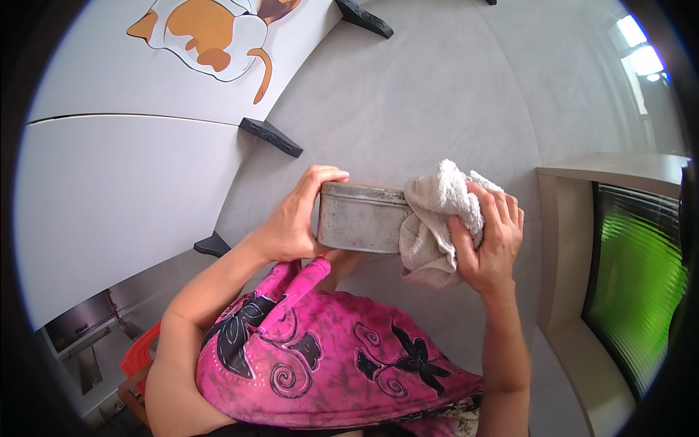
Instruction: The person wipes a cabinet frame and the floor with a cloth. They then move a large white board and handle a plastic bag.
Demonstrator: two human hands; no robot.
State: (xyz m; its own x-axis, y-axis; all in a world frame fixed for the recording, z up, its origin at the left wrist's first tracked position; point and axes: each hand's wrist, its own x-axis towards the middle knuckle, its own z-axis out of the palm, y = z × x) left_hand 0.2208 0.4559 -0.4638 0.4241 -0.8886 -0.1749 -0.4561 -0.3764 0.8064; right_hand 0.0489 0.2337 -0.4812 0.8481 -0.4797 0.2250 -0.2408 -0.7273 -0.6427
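Observation:
My left hand (306, 216) grips the left end of a worn rectangular metal tin (363, 218), its fingers over the top edge and the palm at the near corner. In my right hand (491, 235) is a bunched white terry cloth (437, 224), which lies against the tin's right end and hides it. The tin is held in the air above my lap, its scuffed grey side facing up to the camera. Pink fabric with black flower patterns (338, 349) covers my body below the hands.
White panels (125, 191) with a cat picture and black brackets (271, 136) stand at the left. Grey floor (404, 98) stretches ahead. A beige frame with a green ribbed panel (633, 273) is at the right, a red plastic chair (139, 349) at the lower left.

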